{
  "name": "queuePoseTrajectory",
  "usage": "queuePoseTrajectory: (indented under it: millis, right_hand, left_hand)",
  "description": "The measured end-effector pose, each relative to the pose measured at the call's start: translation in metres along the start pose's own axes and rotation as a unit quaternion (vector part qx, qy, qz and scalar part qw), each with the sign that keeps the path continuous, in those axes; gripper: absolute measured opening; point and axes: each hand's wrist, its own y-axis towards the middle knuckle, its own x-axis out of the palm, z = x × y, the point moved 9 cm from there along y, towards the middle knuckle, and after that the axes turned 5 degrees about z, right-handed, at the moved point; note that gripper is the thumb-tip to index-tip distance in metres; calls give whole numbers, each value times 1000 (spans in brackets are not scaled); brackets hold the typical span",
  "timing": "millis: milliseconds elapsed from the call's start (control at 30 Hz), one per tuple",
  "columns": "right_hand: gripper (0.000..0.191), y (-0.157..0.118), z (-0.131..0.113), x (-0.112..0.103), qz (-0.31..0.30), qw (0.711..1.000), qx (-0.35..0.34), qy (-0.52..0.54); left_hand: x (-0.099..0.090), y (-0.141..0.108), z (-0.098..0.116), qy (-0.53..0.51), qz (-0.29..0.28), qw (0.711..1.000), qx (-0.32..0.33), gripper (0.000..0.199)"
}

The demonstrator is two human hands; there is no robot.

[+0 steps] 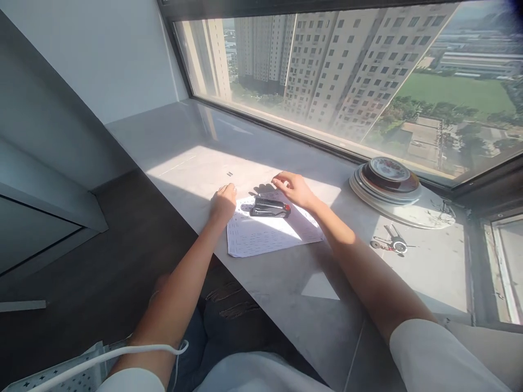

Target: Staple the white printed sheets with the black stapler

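A stack of printed paper sheets [261,242] lies on the grey stone sill. On its upper part rests a black stapler [269,208] with a red spot at its right end; neither hand visibly touches it. At the top left corner of the sheets is my left hand [224,204], its fingers curled closed, so whatever they may hold is hidden. Just beyond the stapler, over the far edge of the paper, my right hand [295,188] hovers with loosely bent fingers apart and nothing visible in them. Small dark strips, perhaps staples [229,174], lie beyond my left hand.
Stacked plates [386,182] stand at the right by the window [327,71]. Closer in lies a small metal object with round parts [392,241]. A white cable [122,353] crosses near my left forearm. The sill's front edge drops to a dark floor [134,245].
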Motion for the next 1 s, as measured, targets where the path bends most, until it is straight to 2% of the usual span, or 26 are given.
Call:
queuePoseTrajectory:
  millis: [67, 133, 200, 267, 333, 467, 567, 633, 700, 767, 900, 1000]
  right_hand:
    - [45, -6, -23, 16, -85, 996, -33, 7]
    - [42, -15, -40, 31, -139, 988, -64, -27]
    - [35, -24, -45, 45, -180, 977, -70, -86]
    - [25, -29, -40, 49, -202, 968, -54, -136]
    - [20, -29, -28, 35, -178, 972, -29, -148]
    - [18, -26, 14, -34, -58, 989, 47, -130]
    - [15, -40, 56, -81, -6, 973, 126, -193]
    - [16, -55, 77, -96, -7, 956, 167, -241]
    - [16, -67, 87, -98, -29, 950, 177, -257]
    - [15, -74, 87, -93, -59, 957, 158, -237]
    - [23, -71, 71, -81, -113, 973, 90, -178]
    - [32, -65, 62, -79, -128, 980, 61, -142]
  left_hand:
    - [2, -2, 4, 33, -17, 999, 2, 31]
    - [4, -5, 6, 67, -40, 997, -11, 33]
    - [6, -7, 5, 92, -62, 993, -30, 36]
    - [7, -8, 3, 100, -75, 991, -45, 37]
    - [8, -8, 0, 101, -80, 990, -56, 37]
    - [10, -7, -3, 94, -92, 989, -62, 36]
    - [10, -6, -5, 96, -102, 988, -70, 38]
    - [10, -6, -6, 102, -106, 986, -72, 41]
    - [11, -5, -6, 102, -111, 986, -72, 43]
    - [12, -4, -7, 97, -116, 985, -77, 44]
    - [14, -3, -11, 82, -132, 982, -104, 42]
    - [11, -1, -11, 80, -125, 983, -104, 42]
